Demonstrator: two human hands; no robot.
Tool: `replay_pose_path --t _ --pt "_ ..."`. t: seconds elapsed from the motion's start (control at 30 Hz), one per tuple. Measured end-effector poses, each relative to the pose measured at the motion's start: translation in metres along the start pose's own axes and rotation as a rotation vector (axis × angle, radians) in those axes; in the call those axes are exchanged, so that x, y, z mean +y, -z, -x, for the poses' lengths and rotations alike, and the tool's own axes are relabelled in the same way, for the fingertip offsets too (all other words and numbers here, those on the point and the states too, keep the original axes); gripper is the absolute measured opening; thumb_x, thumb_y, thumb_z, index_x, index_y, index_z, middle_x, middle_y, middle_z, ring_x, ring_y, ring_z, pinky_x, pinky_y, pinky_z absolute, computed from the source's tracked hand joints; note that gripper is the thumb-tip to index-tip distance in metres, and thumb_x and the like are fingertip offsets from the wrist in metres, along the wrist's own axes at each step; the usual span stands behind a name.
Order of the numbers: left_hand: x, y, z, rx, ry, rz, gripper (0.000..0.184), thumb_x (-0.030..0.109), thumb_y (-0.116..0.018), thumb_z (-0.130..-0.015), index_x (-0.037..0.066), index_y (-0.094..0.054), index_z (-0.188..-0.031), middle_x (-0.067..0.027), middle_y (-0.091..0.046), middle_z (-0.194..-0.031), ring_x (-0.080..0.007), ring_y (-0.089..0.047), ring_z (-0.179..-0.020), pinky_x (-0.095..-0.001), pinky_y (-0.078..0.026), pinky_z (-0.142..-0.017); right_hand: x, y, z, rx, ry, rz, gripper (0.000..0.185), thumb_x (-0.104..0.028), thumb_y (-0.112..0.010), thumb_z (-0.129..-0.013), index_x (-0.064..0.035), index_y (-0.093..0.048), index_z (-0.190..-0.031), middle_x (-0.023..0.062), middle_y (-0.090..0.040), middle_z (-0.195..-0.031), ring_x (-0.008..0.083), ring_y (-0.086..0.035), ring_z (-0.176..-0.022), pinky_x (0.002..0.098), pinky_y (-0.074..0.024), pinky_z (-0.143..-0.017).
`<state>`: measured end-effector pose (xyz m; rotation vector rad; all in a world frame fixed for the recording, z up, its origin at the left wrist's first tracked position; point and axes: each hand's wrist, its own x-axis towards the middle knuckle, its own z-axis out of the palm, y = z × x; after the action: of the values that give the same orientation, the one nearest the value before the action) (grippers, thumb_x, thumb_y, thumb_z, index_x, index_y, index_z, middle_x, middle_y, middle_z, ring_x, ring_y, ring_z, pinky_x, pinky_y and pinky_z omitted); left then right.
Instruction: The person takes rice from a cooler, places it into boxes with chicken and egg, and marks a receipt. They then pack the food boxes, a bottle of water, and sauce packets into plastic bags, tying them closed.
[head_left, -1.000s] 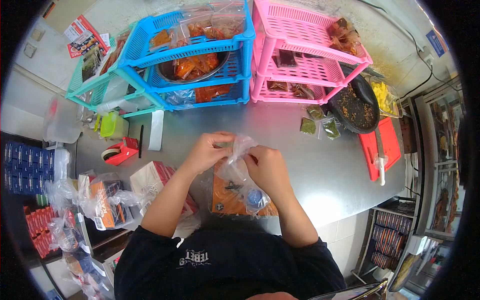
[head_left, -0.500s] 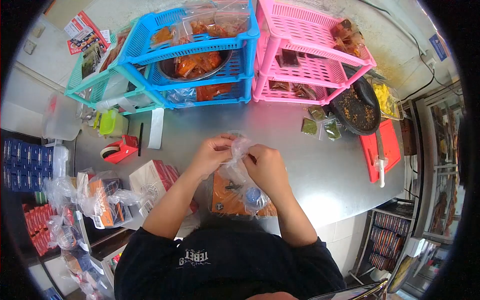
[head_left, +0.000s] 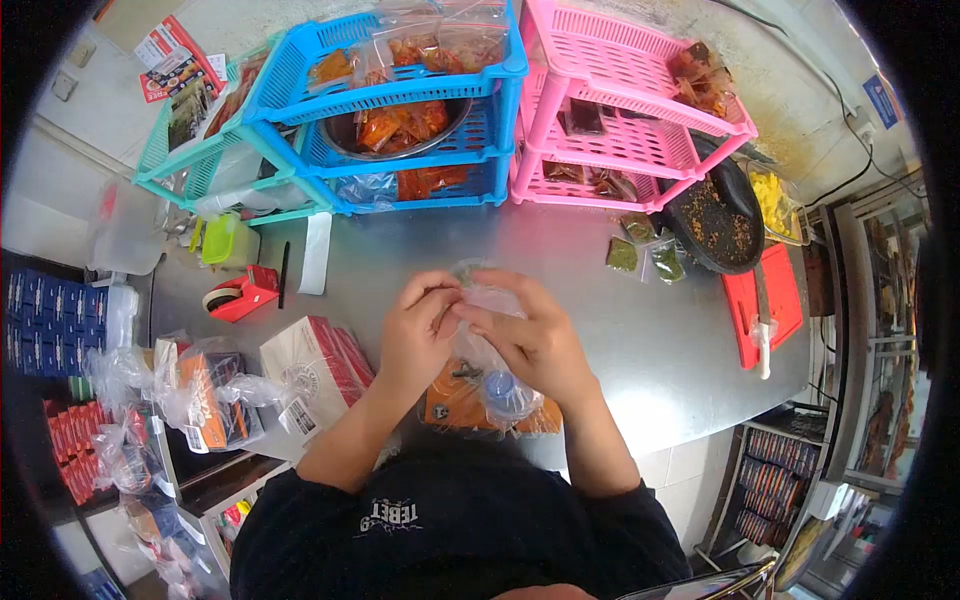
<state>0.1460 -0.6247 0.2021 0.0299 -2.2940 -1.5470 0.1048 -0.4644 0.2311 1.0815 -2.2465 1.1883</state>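
Near the middle of the metal table, a clear plastic bag (head_left: 478,345) has its gathered neck between my two hands. My left hand (head_left: 422,322) pinches the bag's neck from the left. From the right, my right hand (head_left: 535,335) closes on the same neck, its fingers meeting those of the left. Inside or under the clear plastic shows a round blue item (head_left: 499,385). An orange packet (head_left: 455,408) with dark marks lies below the hands, partly covered by the plastic.
A blue rack (head_left: 400,175) and a pink rack (head_left: 610,90) stand at the back. A red tape dispenser (head_left: 245,295) and boxes (head_left: 305,370) are left. At right lie a knife (head_left: 764,335) on a red board (head_left: 740,310) and a stone mortar (head_left: 715,225).
My hands have come closer together at the bag's neck, the right one moving left and turning over it. The view has shifted slightly.
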Motion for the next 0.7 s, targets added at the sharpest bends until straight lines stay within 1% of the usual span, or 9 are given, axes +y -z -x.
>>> replay_pose_path --t 0.03,0.17,0.23,0.27,0.4,0.5,0.57,0.63,0.7 --pt "0.007 0.004 -0.001 -0.062 -0.140 -0.215 0.006 -0.002 -0.061 -0.080 -0.004 -0.062 -0.086 -0.0086 -0.058 -0.101 -0.0144 -0.058 -0.086 -0.0256 -0.047 -0.072 0.002 -0.004 0.002 -0.069 -0.092 -0.179 0.024 -0.005 -0.065 -0.076 -0.0122 -0.070 -0.099 0.0099 -0.063 -0.099 0.0255 -0.062 -0.084 0.0325 -0.0504 -0.069" --pt "-0.005 0.012 -0.008 -0.094 -0.081 -0.134 0.008 -0.002 -0.062 -0.080 -0.003 -0.064 -0.087 -0.0076 -0.058 -0.100 -0.0141 -0.058 -0.087 -0.0257 -0.047 -0.072 0.006 -0.006 0.006 -0.147 -0.217 -0.450 0.025 -0.003 -0.065 -0.077 -0.0111 -0.070 -0.100 0.0095 -0.063 -0.099 0.0249 -0.062 -0.086 0.0324 -0.0509 -0.072" --pt "-0.019 0.012 -0.006 -0.142 0.243 0.251 0.010 -0.001 -0.063 -0.080 -0.002 -0.066 -0.089 -0.0068 -0.057 -0.099 -0.0134 -0.057 -0.088 -0.0247 -0.046 -0.073 0.008 -0.007 0.011 -0.155 -0.218 -0.449 0.026 -0.003 -0.065 -0.076 -0.0109 -0.070 -0.100 0.0099 -0.063 -0.098 0.0235 -0.062 -0.085 0.0317 -0.0509 -0.072" --pt "-0.021 0.012 -0.004 -0.141 0.249 0.250 0.010 -0.001 -0.063 -0.080 -0.002 -0.066 -0.089 -0.0068 -0.057 -0.099 -0.0134 -0.057 -0.088 -0.0247 -0.046 -0.073 0.009 -0.009 0.013 -0.161 -0.223 -0.443 0.026 -0.002 -0.066 -0.076 -0.0107 -0.069 -0.101 0.0102 -0.063 -0.098 0.0222 -0.062 -0.085 0.0310 -0.0508 -0.071" --pt "-0.006 0.004 -0.004 -0.069 0.119 0.347 0.012 -0.001 -0.065 -0.079 0.000 -0.068 -0.090 -0.0063 -0.057 -0.099 -0.0117 -0.056 -0.088 -0.0229 -0.046 -0.074 0.010 -0.010 0.019 -0.126 -0.344 -0.503 0.030 -0.001 -0.067 -0.075 -0.0093 -0.068 -0.103 0.0105 -0.063 -0.095 0.0191 -0.063 -0.083 0.0295 -0.0505 -0.072" --pt "0.001 0.000 -0.002 -0.095 0.021 0.300 0.013 -0.002 -0.066 -0.078 0.001 -0.069 -0.090 -0.0067 -0.057 -0.098 -0.0119 -0.057 -0.085 -0.0226 -0.047 -0.072 0.009 -0.011 0.021 -0.041 -0.580 -0.569 0.025 0.002 -0.069 -0.073 -0.0053 -0.069 -0.097 0.0091 -0.065 -0.088 0.0161 -0.062 -0.079 0.0276 -0.0499 -0.072" --pt "0.003 -0.001 -0.002 -0.117 0.012 0.242 0.014 -0.003 -0.066 -0.077 0.002 -0.069 -0.090 -0.0069 -0.057 -0.097 -0.0124 -0.058 -0.084 -0.0227 -0.048 -0.070 0.008 -0.019 0.023 0.256 -0.713 -0.946 0.017 0.002 -0.073 -0.070 -0.0028 -0.069 -0.087 0.0067 -0.066 -0.082 0.0147 -0.063 -0.076 0.0264 -0.0498 -0.071" --pt "0.004 -0.003 -0.003 -0.102 -0.184 0.043 0.014 -0.002 -0.067 -0.077 0.003 -0.069 -0.090 -0.0080 -0.058 -0.096 -0.0140 -0.059 -0.081 -0.0229 -0.049 -0.067 0.011 -0.022 0.030 0.240 -0.683 -0.854 0.015 0.001 -0.073 -0.070 -0.0028 -0.068 -0.083 0.0063 -0.067 -0.081 0.0141 -0.063 -0.076 0.0259 -0.0498 -0.070" --pt "0.007 -0.006 -0.004 -0.093 -0.192 0.026 0.015 -0.002 -0.067 -0.075 0.003 -0.068 -0.089 -0.0074 -0.058 -0.095 -0.0153 -0.060 -0.079 -0.0245 -0.049 -0.067 0.013 -0.022 0.035 0.220 -0.651 -0.764 0.012 0.001 -0.074 -0.069 -0.0027 -0.068 -0.079 0.0059 -0.067 -0.080 0.0135 -0.063 -0.076 0.0254 -0.0498 -0.070"
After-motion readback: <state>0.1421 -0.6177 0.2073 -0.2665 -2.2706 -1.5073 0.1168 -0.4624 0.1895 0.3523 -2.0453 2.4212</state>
